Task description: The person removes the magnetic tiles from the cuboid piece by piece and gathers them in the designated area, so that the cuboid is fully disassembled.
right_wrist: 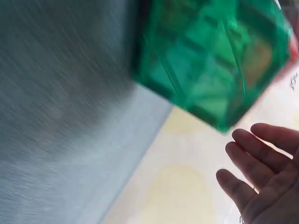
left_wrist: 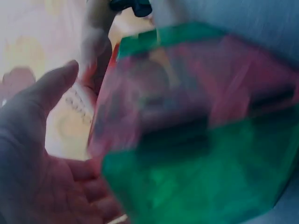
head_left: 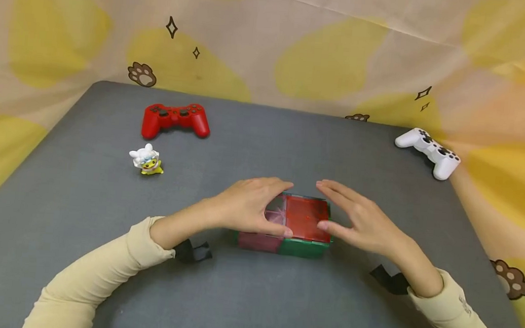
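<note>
A box of see-through coloured panels [head_left: 306,215] sits on the dark table in front of me, with a red top panel, pink panels at its left and a green front wall. My left hand [head_left: 250,206] arches over its left end, thumb and fingers spread apart. Off its right end, my right hand [head_left: 363,222] is spread likewise, the thumb overlapping the red panel in the head view. The left wrist view has the green end wall [left_wrist: 201,177] close up, blurred, beside the palm. In the right wrist view, straight fingers [right_wrist: 261,158] point at the green wall, a gap between.
At the back left lies a red game controller [head_left: 174,118], with a small white-and-yellow figurine [head_left: 147,160] in front of it. A white game controller [head_left: 430,151] lies by the right edge of the table. A patterned cloth [head_left: 325,51] hangs behind.
</note>
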The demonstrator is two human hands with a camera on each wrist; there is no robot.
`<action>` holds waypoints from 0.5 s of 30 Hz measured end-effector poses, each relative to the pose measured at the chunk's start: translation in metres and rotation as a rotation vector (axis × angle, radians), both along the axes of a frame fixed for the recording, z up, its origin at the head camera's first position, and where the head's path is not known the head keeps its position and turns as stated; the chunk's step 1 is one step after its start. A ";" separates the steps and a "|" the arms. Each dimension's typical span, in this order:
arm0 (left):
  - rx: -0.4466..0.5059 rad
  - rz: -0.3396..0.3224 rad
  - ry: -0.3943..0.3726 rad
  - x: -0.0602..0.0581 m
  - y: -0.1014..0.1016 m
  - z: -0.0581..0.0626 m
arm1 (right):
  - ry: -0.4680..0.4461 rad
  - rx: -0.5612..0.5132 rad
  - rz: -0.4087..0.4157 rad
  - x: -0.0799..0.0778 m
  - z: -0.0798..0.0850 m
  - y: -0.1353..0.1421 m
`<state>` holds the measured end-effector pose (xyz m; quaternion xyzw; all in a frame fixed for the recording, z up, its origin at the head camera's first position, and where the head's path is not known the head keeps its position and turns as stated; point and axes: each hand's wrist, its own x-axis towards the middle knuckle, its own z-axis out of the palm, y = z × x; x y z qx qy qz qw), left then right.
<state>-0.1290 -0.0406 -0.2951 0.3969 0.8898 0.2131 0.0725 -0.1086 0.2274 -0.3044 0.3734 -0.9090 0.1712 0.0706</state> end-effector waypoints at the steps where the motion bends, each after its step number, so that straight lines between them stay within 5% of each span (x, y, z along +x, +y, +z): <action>1: 0.001 0.012 0.026 0.003 0.002 -0.003 | -0.002 0.008 0.017 0.005 -0.003 0.001; 6: -0.016 0.043 0.146 0.007 0.007 -0.014 | 0.023 0.017 0.079 0.013 -0.017 0.002; 15: 0.023 0.047 0.228 0.008 0.012 -0.026 | 0.024 -0.008 0.115 0.012 -0.023 0.008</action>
